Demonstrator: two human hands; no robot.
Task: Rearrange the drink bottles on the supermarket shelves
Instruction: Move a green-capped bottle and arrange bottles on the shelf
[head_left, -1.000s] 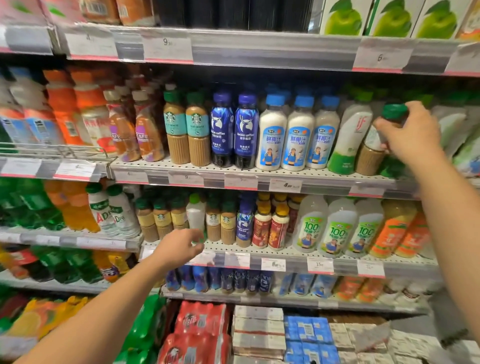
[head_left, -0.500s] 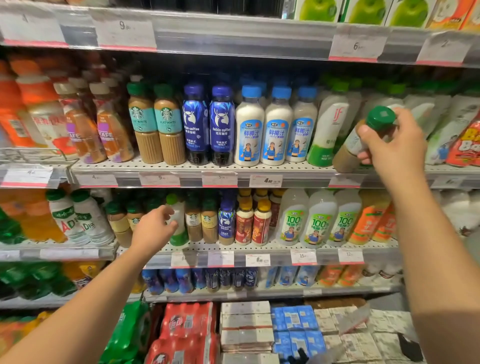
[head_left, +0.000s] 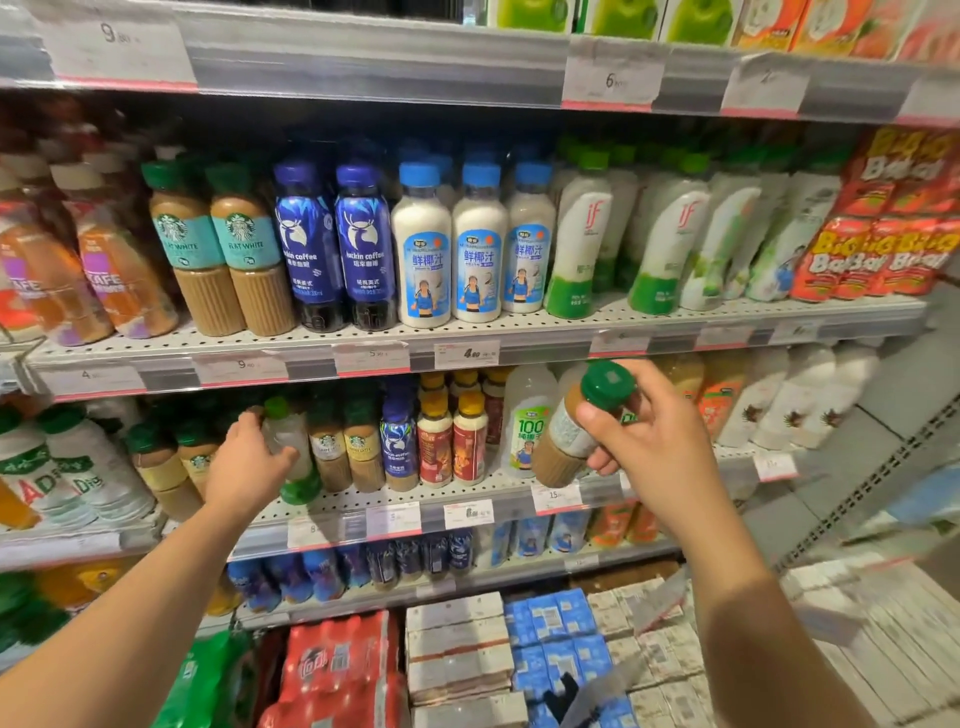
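Right hand (head_left: 654, 441) grips a tilted coffee bottle (head_left: 566, 436); left hand (head_left: 244, 467) holds a green-capped bottle (head_left: 288, 447)

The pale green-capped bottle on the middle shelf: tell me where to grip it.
Grip the pale bottle around its mid-body, from the front-left, as the left hand does. It stands upright at the shelf edge, with coffee bottles close on its right.

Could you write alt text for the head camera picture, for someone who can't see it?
A person's right hand holds a green-capped coffee bottle before supermarket drink shelves, while the left hand grips a pale green-capped bottle on the middle shelf.
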